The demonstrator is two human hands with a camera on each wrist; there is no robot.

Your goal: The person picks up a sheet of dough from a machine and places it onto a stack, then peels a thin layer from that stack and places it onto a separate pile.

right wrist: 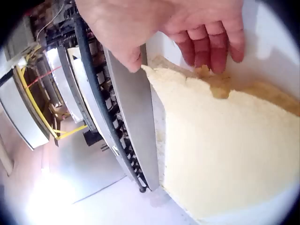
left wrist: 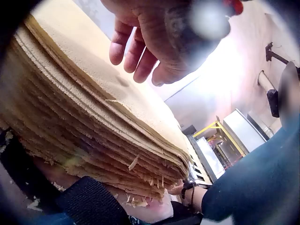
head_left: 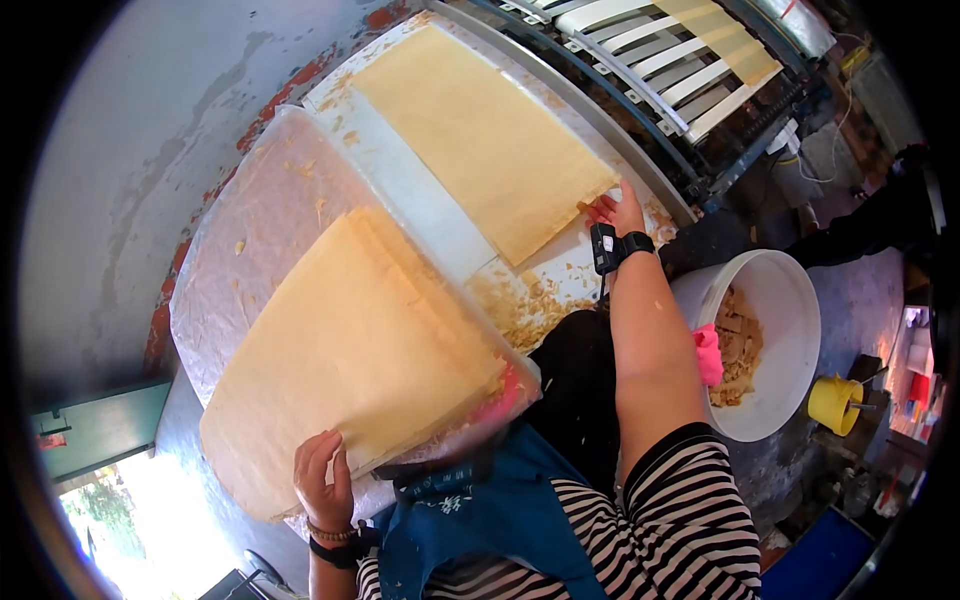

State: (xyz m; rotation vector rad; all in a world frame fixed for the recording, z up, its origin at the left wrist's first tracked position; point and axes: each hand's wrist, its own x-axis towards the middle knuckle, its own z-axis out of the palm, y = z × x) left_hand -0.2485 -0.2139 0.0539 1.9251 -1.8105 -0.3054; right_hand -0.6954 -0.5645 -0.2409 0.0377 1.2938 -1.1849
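A large thin tan sheet point(head_left: 490, 130) lies flat on the white table, its near edge ragged and flaky. My right hand point(head_left: 622, 212) is at that sheet's near right corner. In the right wrist view, the thumb point(right wrist: 133, 61) is right beside the pointed corner, and the fingers point(right wrist: 218, 47) reach down to a torn brown bit at the edge. Closer to me is a thick stack of similar sheets point(head_left: 330, 340), its rough layered edge point(left wrist: 93, 126) showing in the left wrist view. My left hand point(head_left: 322, 478) hovers by the stack's near edge, fingers loosely bent, holding nothing.
Clear plastic sheeting point(head_left: 250, 210) lies under the stack. Loose flakes point(head_left: 530, 305) litter the table point(head_left: 400, 185). At the right stands a white bucket point(head_left: 775, 420) of scraps with a pink cloth point(head_left: 708, 355) on its rim. A slatted machine point(head_left: 650, 60) runs behind the table.
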